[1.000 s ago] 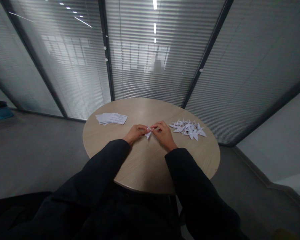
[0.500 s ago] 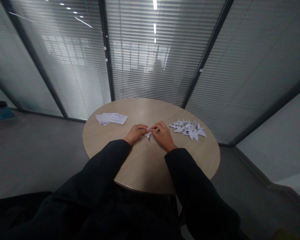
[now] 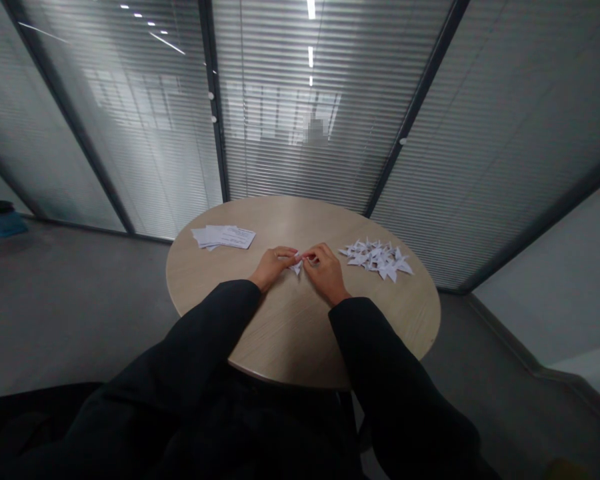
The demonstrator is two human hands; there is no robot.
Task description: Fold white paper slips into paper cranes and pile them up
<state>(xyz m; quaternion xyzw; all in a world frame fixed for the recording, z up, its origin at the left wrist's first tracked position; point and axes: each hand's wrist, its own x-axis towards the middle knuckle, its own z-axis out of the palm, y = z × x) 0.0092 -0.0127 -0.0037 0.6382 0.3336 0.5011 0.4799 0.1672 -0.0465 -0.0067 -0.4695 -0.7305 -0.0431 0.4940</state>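
Over the middle of the round wooden table (image 3: 280,313), my two hands meet at a small white folded paper crane (image 3: 297,268). My left hand (image 3: 275,267) pinches it from the left, its fingers partly covering the paper. From the right, my right hand (image 3: 324,270) grips the other side between thumb and fingers. Most of the crane is hidden behind the fingertips; a pointed tip shows below them. To the right lies a heap of white paper cranes (image 3: 377,259). Several flat white paper sheets (image 3: 225,237) with printed lines lie loosely stacked at the left.
Beyond the table's far edge stand glass partitions with blinds (image 3: 290,160) in dark frames. A blue bin (image 3: 3,223) with a dark top is on the floor at the far left. A pale wall (image 3: 565,293) rises at the right.
My fingers have drawn slightly closer together over the folded paper, and my right hand has shifted a little to the left. The heap and the sheets have stayed put.
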